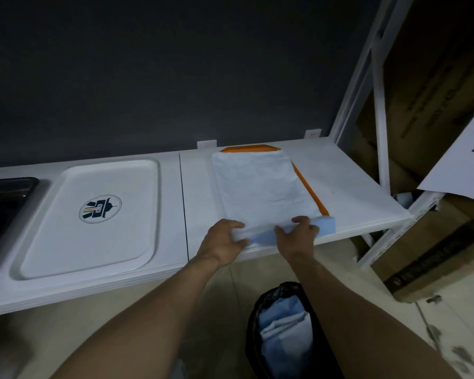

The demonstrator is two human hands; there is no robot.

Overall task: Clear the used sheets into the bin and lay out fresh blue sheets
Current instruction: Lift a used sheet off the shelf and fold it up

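Pinching the near end of the sheet, the left hand and right hand were closed on it; it stretched away toward the desk's back edge, with the bin below.

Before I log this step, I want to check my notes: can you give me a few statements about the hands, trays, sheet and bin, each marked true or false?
1. Both hands, left hand and right hand, grip the near edge of the sheet. True.
2. The sheet lies on the white tray with the round logo. False: it covers the orange tray; the white tray is bare.
3. The black-lined bin on the floor is empty. False: crumpled sheets show inside.
4. The sheet's underside shows blue at the near edge. True.
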